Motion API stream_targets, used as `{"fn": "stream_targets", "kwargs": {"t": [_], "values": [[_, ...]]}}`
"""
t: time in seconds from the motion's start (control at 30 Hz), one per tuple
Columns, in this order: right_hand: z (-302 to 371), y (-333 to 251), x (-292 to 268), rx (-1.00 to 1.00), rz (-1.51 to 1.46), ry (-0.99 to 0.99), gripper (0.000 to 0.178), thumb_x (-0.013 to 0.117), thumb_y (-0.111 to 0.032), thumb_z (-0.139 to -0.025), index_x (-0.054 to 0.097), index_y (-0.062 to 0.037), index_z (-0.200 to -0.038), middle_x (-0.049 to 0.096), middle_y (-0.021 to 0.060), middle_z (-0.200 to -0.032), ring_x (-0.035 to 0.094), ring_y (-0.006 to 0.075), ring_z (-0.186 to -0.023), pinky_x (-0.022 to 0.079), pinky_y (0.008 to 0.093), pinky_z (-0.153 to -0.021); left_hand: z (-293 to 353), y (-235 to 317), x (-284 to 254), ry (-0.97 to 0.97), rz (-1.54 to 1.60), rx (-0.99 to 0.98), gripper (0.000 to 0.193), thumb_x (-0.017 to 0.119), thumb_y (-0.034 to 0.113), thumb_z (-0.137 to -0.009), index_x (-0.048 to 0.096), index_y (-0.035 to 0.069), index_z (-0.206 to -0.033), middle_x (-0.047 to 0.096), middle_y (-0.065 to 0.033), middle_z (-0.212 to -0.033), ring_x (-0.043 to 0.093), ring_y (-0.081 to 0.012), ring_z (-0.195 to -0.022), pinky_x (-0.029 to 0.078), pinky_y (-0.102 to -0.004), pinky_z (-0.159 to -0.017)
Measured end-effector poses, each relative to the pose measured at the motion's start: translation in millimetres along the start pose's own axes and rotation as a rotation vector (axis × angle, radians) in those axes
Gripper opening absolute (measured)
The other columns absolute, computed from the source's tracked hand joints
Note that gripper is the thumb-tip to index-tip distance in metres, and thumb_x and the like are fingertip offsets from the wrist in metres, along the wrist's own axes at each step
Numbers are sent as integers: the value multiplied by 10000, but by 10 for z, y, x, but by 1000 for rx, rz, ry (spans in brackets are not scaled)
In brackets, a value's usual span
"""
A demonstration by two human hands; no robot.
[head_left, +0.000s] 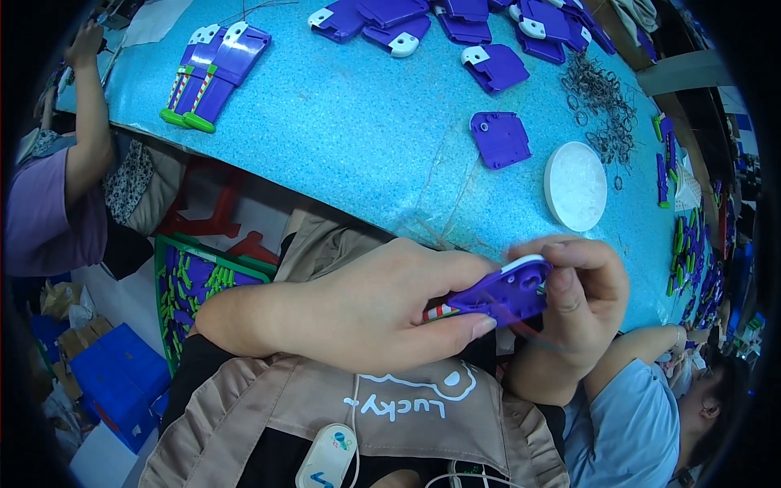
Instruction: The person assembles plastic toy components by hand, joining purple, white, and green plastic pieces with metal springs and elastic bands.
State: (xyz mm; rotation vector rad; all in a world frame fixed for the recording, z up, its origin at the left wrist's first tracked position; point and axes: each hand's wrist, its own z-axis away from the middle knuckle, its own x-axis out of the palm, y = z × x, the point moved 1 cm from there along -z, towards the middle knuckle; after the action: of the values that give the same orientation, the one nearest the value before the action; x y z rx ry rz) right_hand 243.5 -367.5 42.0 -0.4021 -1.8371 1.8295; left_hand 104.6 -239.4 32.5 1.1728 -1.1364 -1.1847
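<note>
My left hand grips a purple plastic part with a white edge and a red-and-white striped piece, held above my lap near the table edge. My right hand is at the part's right end, thumb and fingertips pinching near its white rim. A thin, blurred reddish line, perhaps a wire, runs below the part by my right palm. Beyond the hands, a single purple shell lies on the table beside a round white dish. A heap of thin dark wire loops is scattered past the dish.
Purple-and-white shells lie along the table's far side. Several joined purple pieces with green ends rest at far left. A green crate of parts stands by my left arm. People sit left, in a purple sleeve, and right, in a light-blue shirt.
</note>
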Motion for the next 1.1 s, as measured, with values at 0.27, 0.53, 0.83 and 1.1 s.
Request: {"fn": "stream_targets", "kwargs": {"t": [0.27,0.53,0.83,1.1], "values": [[-563,-24,-327,-294,650,266,142,636,-16,-734,613,-12,-874,599,146,-1013,559,249,-979,427,339,-846,85,-82,74,17,531,126,209,556,97,-862,563,-22,-1033,626,-57,-865,564,-66,-675,431,-206,-567],[-213,9,228,-568,873,-63,213,739,-20,-569,624,-70,-741,536,180,-1127,479,372,-1115,357,461,-942,-53,-138,15,243,-56,-41,241,529,64,-825,485,-26,-1044,600,-102,-761,604,-149,-652,457,-262,-561],[-261,49,145,-257,137,-191,466,712,-27,-614,451,-5,-1000,416,37,-908,377,104,-752,332,222,-667,-81,-91,68,215,-128,162,161,564,92,-805,506,-10,-914,564,-176,-696,567,-357,-597,411,-391,-503],[-381,294,-1512,-221,1678,385,314,549,-263,-838,598,-119,-1112,426,182,-1263,392,347,-1174,287,411,-982,71,-136,-10,422,346,-85,263,556,134,-875,495,-18,-1082,622,-61,-848,545,-62,-615,451,-202,-551]]}}
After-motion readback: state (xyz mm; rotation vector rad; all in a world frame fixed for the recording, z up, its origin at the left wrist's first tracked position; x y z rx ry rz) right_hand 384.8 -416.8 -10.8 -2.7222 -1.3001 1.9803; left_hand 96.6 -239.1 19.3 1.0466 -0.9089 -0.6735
